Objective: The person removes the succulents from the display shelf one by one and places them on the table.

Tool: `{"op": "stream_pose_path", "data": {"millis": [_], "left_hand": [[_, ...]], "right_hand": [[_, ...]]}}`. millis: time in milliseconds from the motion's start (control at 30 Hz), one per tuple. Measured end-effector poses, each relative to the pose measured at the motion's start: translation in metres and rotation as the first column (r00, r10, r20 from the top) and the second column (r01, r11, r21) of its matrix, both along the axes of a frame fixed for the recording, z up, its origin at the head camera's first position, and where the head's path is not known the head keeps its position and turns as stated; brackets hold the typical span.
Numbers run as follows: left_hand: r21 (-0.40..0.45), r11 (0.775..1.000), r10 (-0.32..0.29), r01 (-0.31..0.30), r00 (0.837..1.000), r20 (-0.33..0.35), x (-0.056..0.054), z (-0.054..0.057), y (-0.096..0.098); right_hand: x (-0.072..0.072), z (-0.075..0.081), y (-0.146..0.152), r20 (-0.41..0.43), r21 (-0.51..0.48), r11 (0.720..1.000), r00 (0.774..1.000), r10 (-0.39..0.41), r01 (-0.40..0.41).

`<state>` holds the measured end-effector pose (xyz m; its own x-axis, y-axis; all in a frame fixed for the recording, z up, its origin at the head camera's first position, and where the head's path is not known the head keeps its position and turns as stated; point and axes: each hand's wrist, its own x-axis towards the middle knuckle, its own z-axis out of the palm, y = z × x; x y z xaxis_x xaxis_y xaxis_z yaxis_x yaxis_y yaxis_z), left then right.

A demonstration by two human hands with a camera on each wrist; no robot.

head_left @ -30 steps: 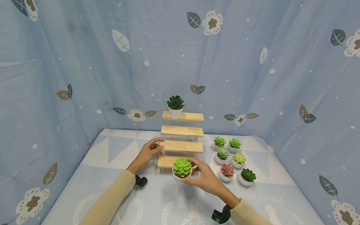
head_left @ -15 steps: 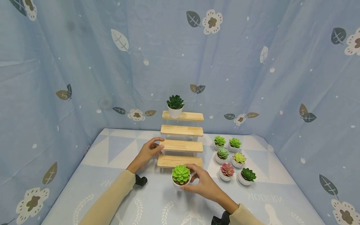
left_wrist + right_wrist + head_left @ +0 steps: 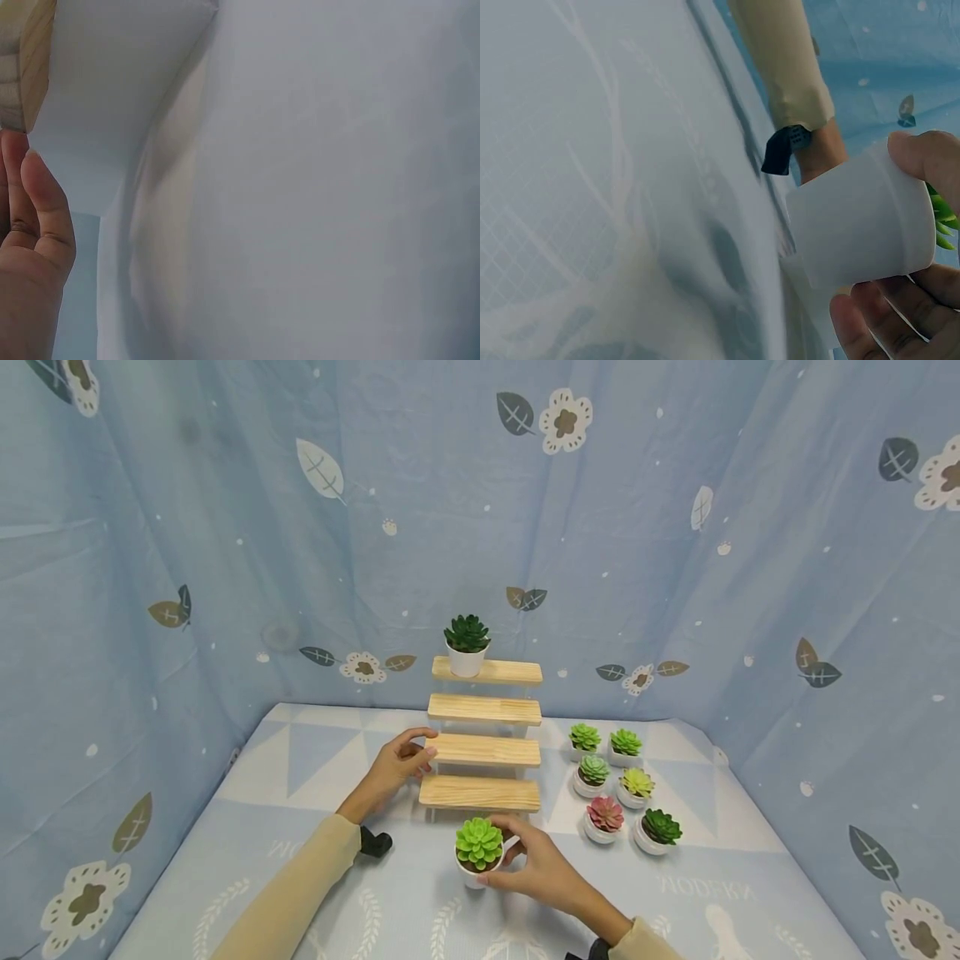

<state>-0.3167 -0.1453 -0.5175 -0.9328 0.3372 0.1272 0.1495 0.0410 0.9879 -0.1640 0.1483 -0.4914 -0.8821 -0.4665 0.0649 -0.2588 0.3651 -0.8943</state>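
My right hand (image 3: 543,870) holds a bright green potted succulent (image 3: 478,845) by its white pot, low in front of the tiered wooden plant stand (image 3: 487,749). Thumb and fingers lie on opposite sides of the pot (image 3: 859,221) in the right wrist view, with the leaves mostly hidden behind the hand. At the left end of the second tier from the bottom, my left hand (image 3: 396,765) holds the board with curled fingers. The left wrist view shows its fingertips at the lower edge of the board end (image 3: 31,67). A dark green succulent (image 3: 467,643) stands on the top tier.
Right of the stand, several small potted succulents form a cluster, among them a pink one (image 3: 604,818) and a dark green one (image 3: 658,831). A patterned cloth (image 3: 315,893) covers the table. Blue curtain (image 3: 637,527) encloses the back and sides.
My right hand has moved the bright green succulent toward me and slightly left, away from the bottom tier. The left hand stays at the stand.
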Motion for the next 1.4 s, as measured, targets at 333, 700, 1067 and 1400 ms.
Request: {"op": "stream_pose_path", "data": {"millis": [333, 700, 1067, 1400], "left_hand": [[0.010, 1.000, -0.002, 0.002, 1.000, 0.007, -0.001, -0.003, 0.000], [0.019, 1.000, -0.006, 0.005, 1.000, 0.010, -0.002, 0.001, -0.001], [0.012, 1.000, -0.006, 0.006, 1.000, 0.014, -0.003, 0.001, 0.000], [0.009, 1.000, -0.011, 0.010, 1.000, 0.021, -0.002, -0.003, -0.002]], "right_hand": [[0.002, -0.004, 0.000, 0.043, -0.018, 1.000, 0.999, 0.014, -0.013], [0.000, -0.011, 0.000, 0.043, 0.010, 1.000, 0.999, 0.010, -0.011], [-0.002, -0.014, -0.001, 0.032, 0.020, 1.000, 0.999, 0.007, -0.007], [-0.001, -0.027, -0.001, 0.030, 0.016, 1.000, 0.999, 0.022, -0.023]]}}
